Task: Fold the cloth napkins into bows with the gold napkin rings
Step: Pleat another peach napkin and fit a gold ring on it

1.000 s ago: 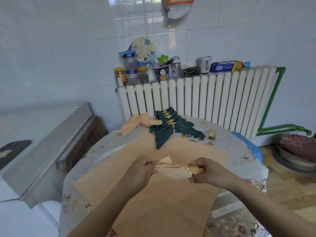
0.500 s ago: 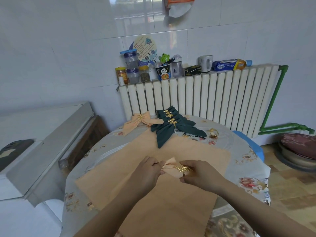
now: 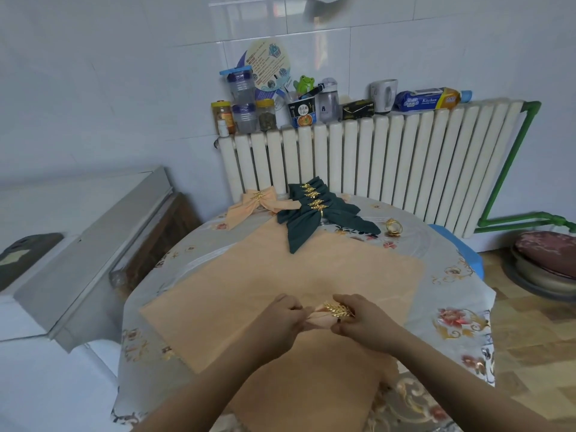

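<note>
A peach napkin (image 3: 318, 318) is pinched over the desk (image 3: 452, 294) by the left hand (image 3: 282, 319); the ring (image 3: 338, 310) is gripped by the right hand (image 3: 363, 322). If pulled unevenly, the pleats could be bunched or the ring slipped off-centre.

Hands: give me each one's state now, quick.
Left hand: pinches the peach napkin.
Right hand: grips the gold napkin ring.

Peach napkin (image 3: 321, 319); gold ring (image 3: 338, 309)
</note>
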